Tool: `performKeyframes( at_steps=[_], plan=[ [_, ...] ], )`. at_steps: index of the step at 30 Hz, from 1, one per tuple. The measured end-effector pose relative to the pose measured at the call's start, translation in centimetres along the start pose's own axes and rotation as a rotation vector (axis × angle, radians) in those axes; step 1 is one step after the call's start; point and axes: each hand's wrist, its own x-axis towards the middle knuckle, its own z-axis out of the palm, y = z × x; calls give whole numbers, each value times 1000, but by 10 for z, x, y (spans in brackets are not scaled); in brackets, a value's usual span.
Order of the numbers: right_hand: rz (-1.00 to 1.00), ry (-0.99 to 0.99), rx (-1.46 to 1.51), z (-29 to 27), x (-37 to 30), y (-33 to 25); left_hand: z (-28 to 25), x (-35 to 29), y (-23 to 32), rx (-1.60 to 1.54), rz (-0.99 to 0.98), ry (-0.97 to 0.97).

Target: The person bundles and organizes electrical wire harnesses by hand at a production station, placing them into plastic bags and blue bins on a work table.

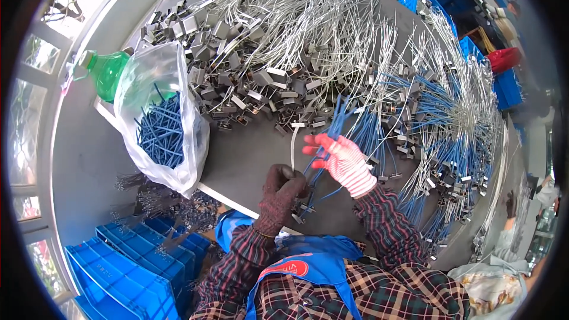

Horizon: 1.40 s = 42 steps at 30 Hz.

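My left hand (281, 192), in a dark maroon knitted glove, is closed on a white wire (293, 149). The wire runs up from its fingers to a small metal-cased part (298, 125) on the grey table. Just to the right, my right hand (347, 163) wears a white glove with red stripes and red fingertips. Several thin blue tubes (338, 120) are gripped in it and stick up past the fingers. Below the hands, a small metal part (297, 218) lies near the table's front edge, partly beside the left glove.
A large heap of metal-cased parts (237, 77) with white wires (290, 12) covers the far table. At right lie wired parts with blue tubes (453, 121). A clear bag (127, 151) of blue tubes and a green bottle (106, 74) stand left. Blue crates (121, 278) sit below.
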Motion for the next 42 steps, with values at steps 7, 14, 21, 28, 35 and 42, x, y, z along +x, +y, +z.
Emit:
performKeyframes(
  at_steps=[7,14,21,28,35,42],
  plan=[
    [-7,-102,203,33,7,44,-37,-25,-1,200,-43,155],
    [-37,50,-25,28,-2,62,-63,-64,-2,140,-101,88],
    [-18,6,273,33,-3,62,-77,-90,0,1179,265,-60],
    [-137,20,83,16,12,28,-152,-171,-8,1367,118,-220],
    [-417,126,67,11,43,-26,-177,-205,-38,589,-337,10],
    [-475,211,26,-1,51,-53,-194,-205,-50,606,-471,75]
  ],
)
